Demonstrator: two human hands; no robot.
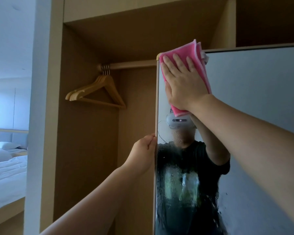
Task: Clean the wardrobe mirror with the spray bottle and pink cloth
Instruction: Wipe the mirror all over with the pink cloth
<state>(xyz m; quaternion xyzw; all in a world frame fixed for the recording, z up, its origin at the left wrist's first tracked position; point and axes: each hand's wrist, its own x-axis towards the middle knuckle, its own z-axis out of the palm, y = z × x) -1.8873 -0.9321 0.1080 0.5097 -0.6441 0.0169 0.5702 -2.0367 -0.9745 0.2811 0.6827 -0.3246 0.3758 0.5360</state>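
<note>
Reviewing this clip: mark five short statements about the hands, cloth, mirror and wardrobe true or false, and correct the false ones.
1. The right hand presses the pink cloth flat against the mirror near its top left corner. True.
2. The left hand holds a spray bottle. False: it grips the mirror's left edge; no bottle is in view.
3. Droplets cover the lower part of the mirror. True.
4. The wardrobe rail is bare. False: wooden hangers hang on it.
5. A bed with white bedding shows at far left. True.
</note>
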